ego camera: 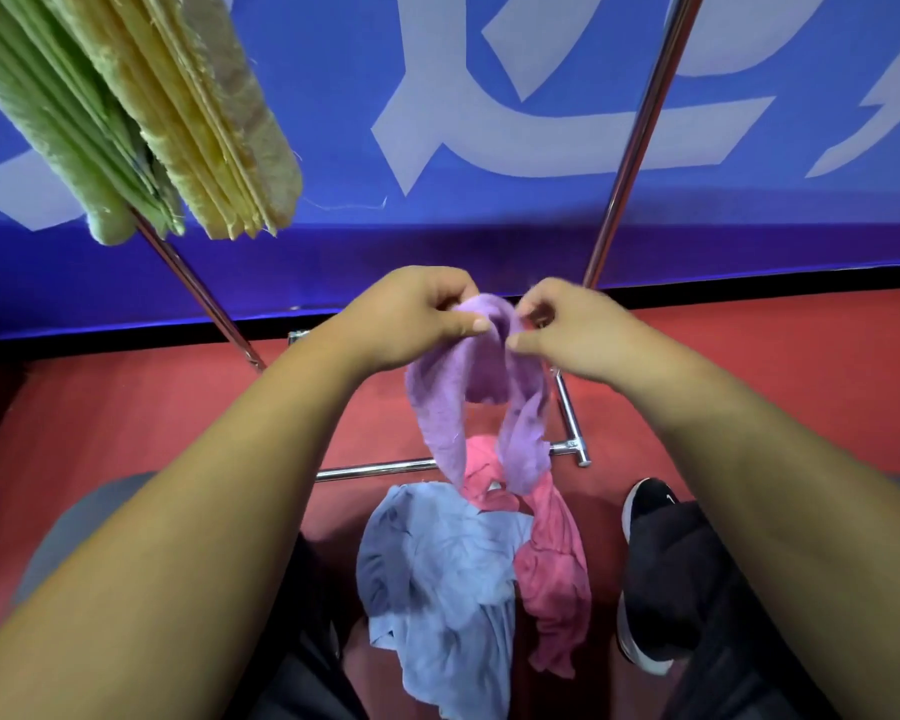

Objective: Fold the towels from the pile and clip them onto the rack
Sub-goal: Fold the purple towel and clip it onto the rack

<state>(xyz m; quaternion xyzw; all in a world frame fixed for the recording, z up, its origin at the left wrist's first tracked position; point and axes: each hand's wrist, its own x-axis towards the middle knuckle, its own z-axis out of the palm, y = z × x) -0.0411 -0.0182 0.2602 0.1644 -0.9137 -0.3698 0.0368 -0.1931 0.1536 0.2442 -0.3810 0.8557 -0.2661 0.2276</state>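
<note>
Both hands are raised at the centre of the view, each pinching the top edge of the purple towel (435, 402). The left hand (411, 314) has thumb and curled fingers closed on the cloth at its nine o'clock side. The right hand (572, 330) grips likewise at three o'clock, and the two grips sit close together. Below them the towel hangs in two loose tails — bunched, not flat. Its lower ends reach down toward the pile at six o'clock, where a pink towel (557, 563) and a blue towel (437, 579) lie crumpled on the red floor beside a black shoe (645, 506).

The step in hand looks like finding the corners before the first fold. To do it well, the fingers should probably walk outward along the top hem until each hand holds a true corner. The hands can then draw apart so the cloth drops open and square. Folding it while it is bunched would likely give a lumpy bundle. Lifting it higher first should keep the pink towel from being dragged along (whether the tails touch it is hard to tell).

The rack (640, 137) rises toward one o'clock. Green towels (48, 106) and yellow towels (204, 111) hang folded at ten o'clock — matching their narrow fold seems wise. No clips are in view.
</note>
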